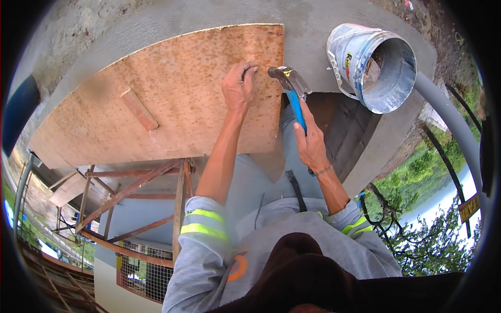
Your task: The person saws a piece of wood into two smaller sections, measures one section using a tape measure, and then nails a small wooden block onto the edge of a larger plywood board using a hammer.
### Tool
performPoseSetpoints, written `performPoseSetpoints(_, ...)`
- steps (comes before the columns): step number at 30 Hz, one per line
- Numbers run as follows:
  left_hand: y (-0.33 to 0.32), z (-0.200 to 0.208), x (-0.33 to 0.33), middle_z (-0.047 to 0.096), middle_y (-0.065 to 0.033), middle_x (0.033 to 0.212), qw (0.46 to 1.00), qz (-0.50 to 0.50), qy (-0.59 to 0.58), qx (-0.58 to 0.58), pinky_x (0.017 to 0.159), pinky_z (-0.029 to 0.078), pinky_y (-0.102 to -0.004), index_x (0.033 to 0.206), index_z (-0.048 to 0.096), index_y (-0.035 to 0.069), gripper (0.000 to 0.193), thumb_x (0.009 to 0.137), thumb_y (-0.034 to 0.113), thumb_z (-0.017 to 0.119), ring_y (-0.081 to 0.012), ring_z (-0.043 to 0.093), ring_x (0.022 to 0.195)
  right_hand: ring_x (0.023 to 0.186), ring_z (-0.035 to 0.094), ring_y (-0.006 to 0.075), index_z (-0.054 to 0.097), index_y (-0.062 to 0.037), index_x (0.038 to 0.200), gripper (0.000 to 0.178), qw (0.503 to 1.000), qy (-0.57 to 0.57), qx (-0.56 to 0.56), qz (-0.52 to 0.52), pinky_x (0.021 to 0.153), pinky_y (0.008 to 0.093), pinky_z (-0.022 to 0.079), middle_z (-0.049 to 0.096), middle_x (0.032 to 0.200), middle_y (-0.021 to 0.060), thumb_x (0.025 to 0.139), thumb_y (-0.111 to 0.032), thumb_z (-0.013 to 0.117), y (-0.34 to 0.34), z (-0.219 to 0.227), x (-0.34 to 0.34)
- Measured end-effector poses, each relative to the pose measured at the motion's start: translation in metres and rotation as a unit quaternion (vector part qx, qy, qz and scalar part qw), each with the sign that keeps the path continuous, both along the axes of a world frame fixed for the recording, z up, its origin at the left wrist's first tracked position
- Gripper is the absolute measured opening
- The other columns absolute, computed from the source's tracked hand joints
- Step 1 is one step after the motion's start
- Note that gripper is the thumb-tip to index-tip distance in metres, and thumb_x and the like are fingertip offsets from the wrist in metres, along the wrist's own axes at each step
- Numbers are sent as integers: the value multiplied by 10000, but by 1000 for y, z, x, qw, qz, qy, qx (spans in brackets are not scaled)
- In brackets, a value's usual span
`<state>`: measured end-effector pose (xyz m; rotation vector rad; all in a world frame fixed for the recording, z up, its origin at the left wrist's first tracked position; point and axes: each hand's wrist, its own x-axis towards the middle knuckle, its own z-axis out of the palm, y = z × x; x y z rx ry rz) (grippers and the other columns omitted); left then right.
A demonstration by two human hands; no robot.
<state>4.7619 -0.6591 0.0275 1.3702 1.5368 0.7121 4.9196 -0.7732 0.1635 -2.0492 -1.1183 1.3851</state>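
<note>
My right hand (312,146) is wrapped round the blue handle of a claw hammer (295,104), whose dark metal head hangs just beyond the right edge of a plywood sheet (193,88). Over that sheet, near its right end, my left hand (240,86) is closed with the thumb and fingers drawn together. Whatever those fingers pinch is too small to make out. A short wooden block (140,109) lies on the plywood, left of my left hand. The hammer head is apart from my left hand.
A paint-smeared white bucket (386,73) lies on its side on the grey concrete (308,44) at the right, with a scrap inside. Beside it curves a grey pipe (454,120). An opening shows beside my legs. A wooden frame (130,193) stands below the plywood at the left.
</note>
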Motion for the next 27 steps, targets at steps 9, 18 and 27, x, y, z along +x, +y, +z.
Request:
performPoseSetpoints(9,-3,-14,-4,703,-96,892,1000,-11,-23,14,636,539,-250,994,717,-40,101,914,-4,667,-123,660,696,1303,514,431,337,-39,1537,560,1000,2,0,-5,1058,424,426,474,1481,244,1001,-101,489,7,-3,-1)
performPoseSetpoints(18,-8,-8,6,616,-124,939,996,51,-76,-16,615,568,-279,994,703,-20,94,913,-21,655,-166,672,705,1276,536,436,366,-39,1523,561,1000,12,16,-8,1032,418,454,479,1474,252,983,-57,514,14,-3,0)
performPoseSetpoints(27,-5,-6,0,653,-140,966,1000,-11,-24,4,657,580,-280,977,700,-29,90,903,-47,651,-187,708,754,700,575,322,416,-125,1529,605,993,-57,72,72,701,432,511,558,820,141,949,-26,561,14,-7,-2)
